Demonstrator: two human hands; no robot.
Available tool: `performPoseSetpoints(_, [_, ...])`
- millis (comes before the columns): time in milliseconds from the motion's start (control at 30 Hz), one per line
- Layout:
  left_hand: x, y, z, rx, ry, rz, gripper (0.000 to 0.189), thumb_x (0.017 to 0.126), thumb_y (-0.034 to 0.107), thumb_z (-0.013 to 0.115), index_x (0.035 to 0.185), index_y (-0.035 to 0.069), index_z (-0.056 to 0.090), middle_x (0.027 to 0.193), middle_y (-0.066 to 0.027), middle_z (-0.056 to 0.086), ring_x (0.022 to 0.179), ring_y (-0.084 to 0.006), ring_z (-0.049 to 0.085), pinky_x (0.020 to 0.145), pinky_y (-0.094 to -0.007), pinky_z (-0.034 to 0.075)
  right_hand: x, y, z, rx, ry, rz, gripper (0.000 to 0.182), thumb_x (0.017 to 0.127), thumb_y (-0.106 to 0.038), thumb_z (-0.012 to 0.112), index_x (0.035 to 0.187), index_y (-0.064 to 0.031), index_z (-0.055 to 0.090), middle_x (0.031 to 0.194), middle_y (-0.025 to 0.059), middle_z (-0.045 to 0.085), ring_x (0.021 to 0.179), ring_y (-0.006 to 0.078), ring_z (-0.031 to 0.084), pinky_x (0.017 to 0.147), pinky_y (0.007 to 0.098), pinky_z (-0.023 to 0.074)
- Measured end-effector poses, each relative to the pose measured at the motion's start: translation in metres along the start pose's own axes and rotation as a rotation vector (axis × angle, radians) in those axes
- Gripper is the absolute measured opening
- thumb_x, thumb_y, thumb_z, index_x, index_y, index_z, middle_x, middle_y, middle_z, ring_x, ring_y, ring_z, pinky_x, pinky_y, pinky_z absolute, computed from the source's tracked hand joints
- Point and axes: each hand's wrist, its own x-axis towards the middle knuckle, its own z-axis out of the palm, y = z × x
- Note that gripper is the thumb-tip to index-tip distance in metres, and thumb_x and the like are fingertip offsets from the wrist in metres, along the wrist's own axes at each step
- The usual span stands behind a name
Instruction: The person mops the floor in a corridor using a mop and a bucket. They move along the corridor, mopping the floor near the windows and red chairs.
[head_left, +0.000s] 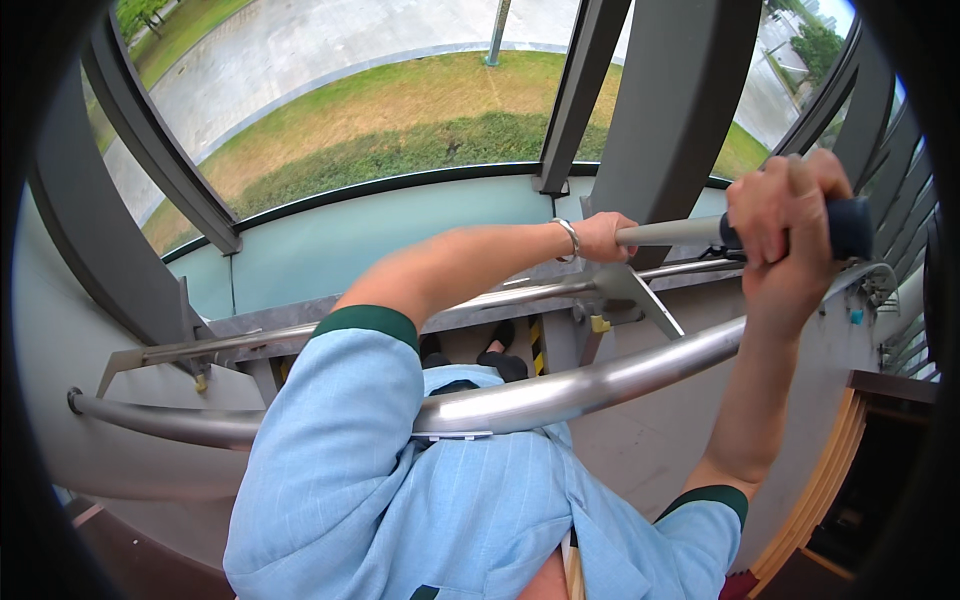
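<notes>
A light grey pole (671, 232) with a thick dark sleeve or grip (851, 227) at its right end is held in both my hands. My left hand (606, 235), with a silver bangle at the wrist, is closed around the pole's left part. My left arm reaches across in front of my chest. Higher and nearer to the camera, my right hand (787, 214) wraps the dark grip. Whatever the pole has beyond my left hand is hidden. A thick steel tube rail (585, 390) curves across in front of my body, below the pole.
A thinner steel handrail (517, 296) runs along frosted glass panels (390, 236) under the windows. Broad dark grey columns (667, 112) slant between the panes. Yellow-black striped tape (537, 345) lies near my feet. At lower right stands a wood-edged frame (806, 480).
</notes>
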Motion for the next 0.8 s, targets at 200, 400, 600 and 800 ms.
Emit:
performPoseSetpoints(200, [-0.053,0.014,-0.05,0.113,0.022,-0.096,0.011,0.074,0.009,0.057,0.084,0.005,0.06,0.075,-0.007,0.062,0.073,-0.0179,0.058,0.07,-0.0323,0.047,0.023,0.003,-0.005,0.05,-0.25,-0.134,0.017,0.095,-0.02,0.048,0.085,-0.0088,0.056,0.051,-0.0039,0.038,0.038,0.0038,0.033,0.042,0.0207,0.0281])
performPoseSetpoints(400, [-0.139,-0.014,-0.102,0.129,0.093,-0.304,0.01,0.079,0.013,0.059,0.084,0.005,0.056,0.072,-0.0039,0.058,0.07,-0.0149,0.054,0.068,-0.0316,0.045,0.017,0.045,0.031,0.328,-0.334,-0.029,0.022,0.094,-0.017,0.044,0.073,-0.0138,0.038,0.052,-0.0046,0.035,0.04,0.007,0.032,0.051,0.0247,0.0316])
performPoseSetpoints(600, [-0.19,-0.067,-0.13,0.304,0.291,-0.368,0.02,0.079,0.023,0.064,0.088,0.006,0.058,0.073,-0.0047,0.058,0.071,-0.015,0.055,0.069,-0.0316,0.045,-0.002,0.074,0.062,0.274,-0.292,0.154,0.019,0.09,-0.011,0.058,0.072,-0.0055,0.053,0.054,0.0001,0.048,0.05,0.008,0.05,0.048,0.0227,0.04])
performPoseSetpoints(800, [-0.142,-0.054,-0.114,0.302,0.262,-0.364,0.024,0.079,0.026,0.063,0.095,0.008,0.062,0.08,-0.0082,0.065,0.076,-0.0187,0.06,0.073,-0.0324,0.048,0.004,0.05,0.039,0.22,-0.233,0.142,0.022,0.089,-0.008,0.058,0.069,-0.0046,0.049,0.056,-0.0004,0.047,0.05,0.0069,0.047,0.049,0.023,0.0389])
